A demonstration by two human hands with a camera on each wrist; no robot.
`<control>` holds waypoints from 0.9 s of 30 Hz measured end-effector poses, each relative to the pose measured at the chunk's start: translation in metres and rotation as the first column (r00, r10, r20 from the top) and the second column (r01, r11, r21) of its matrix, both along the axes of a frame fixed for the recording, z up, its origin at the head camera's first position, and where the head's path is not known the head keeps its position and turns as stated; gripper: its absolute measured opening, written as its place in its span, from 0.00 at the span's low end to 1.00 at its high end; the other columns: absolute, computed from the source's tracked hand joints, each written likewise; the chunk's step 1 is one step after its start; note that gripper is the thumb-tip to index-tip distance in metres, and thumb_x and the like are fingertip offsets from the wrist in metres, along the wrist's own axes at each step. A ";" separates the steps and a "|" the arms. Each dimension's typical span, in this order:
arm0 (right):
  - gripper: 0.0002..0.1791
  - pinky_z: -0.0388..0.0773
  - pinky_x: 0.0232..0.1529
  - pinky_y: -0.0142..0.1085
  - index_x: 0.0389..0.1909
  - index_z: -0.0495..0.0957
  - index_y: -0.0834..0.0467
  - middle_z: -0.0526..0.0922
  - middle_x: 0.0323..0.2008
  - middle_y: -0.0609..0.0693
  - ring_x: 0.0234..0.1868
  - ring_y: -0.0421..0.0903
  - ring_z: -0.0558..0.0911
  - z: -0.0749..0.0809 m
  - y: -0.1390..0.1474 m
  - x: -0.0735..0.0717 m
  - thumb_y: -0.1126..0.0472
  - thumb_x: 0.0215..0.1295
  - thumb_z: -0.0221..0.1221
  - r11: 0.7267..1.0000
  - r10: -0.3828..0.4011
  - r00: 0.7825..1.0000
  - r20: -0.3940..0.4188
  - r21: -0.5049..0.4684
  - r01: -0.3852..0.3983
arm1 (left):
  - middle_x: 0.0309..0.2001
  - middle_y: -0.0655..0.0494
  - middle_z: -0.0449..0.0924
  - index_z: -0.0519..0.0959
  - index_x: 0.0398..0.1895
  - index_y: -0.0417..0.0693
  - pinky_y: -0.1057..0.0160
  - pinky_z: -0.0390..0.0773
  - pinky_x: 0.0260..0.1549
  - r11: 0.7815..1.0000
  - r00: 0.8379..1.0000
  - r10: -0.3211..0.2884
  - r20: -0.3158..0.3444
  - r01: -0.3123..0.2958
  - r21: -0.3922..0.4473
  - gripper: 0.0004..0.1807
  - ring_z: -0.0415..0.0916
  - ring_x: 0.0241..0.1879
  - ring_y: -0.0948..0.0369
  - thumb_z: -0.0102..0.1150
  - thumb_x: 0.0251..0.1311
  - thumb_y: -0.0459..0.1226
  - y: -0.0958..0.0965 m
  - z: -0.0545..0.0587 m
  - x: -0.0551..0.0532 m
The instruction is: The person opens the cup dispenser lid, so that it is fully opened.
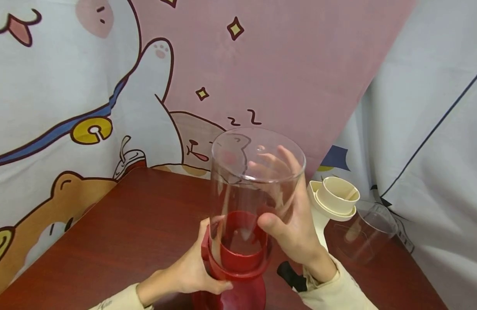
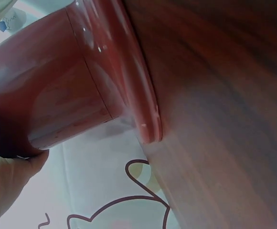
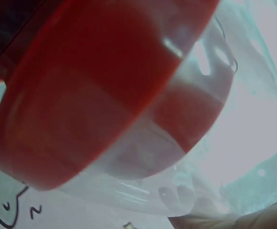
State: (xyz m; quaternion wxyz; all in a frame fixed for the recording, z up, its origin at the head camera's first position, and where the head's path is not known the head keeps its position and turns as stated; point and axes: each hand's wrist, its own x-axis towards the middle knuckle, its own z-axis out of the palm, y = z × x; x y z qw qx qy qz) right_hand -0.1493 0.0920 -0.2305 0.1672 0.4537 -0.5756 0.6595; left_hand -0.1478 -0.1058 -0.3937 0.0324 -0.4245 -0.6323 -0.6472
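A red stand with a round collar stands upright on the table; its flared base rests on the wood in the left wrist view. My left hand grips the stand just below the collar, thumb across the front. A clear plastic cylinder, open at the top, rises from the red collar, its lower end inside the ring. My right hand holds the cylinder from the right, thumb at the near side and fingers behind it, seen through the clear wall.
To the right stands a cream stand of similar shape with an empty ring on top. Beyond it another clear cylinder is on the table. A black piece shows beside my right sleeve. Printed cloth hangs behind the brown table.
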 end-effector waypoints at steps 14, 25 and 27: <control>0.49 0.75 0.64 0.42 0.76 0.51 0.57 0.67 0.71 0.61 0.67 0.54 0.76 -0.016 0.021 -0.003 0.42 0.64 0.64 0.991 0.078 0.996 0.041 -0.114 -0.073 | 0.74 0.49 0.55 0.40 0.74 0.47 0.63 0.72 0.64 1.000 0.998 0.002 0.058 -0.001 -0.022 0.63 0.66 0.68 0.54 0.80 0.43 0.33 0.006 -0.004 0.013; 0.52 0.74 0.65 0.41 0.75 0.51 0.58 0.67 0.69 0.62 0.66 0.53 0.75 -0.005 0.008 0.002 0.38 0.60 0.65 1.000 -0.004 1.000 0.024 -0.022 0.005 | 0.75 0.47 0.51 0.39 0.73 0.45 0.63 0.73 0.64 0.999 0.999 -0.033 0.033 0.033 -0.009 0.64 0.62 0.71 0.50 0.79 0.41 0.30 0.001 0.002 0.004; 0.53 0.74 0.65 0.41 0.75 0.52 0.57 0.67 0.69 0.62 0.66 0.52 0.76 0.002 0.004 -0.004 0.36 0.58 0.66 1.000 -0.015 0.999 0.044 0.003 0.015 | 0.75 0.49 0.52 0.39 0.73 0.48 0.64 0.73 0.63 1.000 0.999 0.011 0.038 -0.011 -0.022 0.65 0.63 0.70 0.51 0.80 0.40 0.30 0.000 0.006 0.001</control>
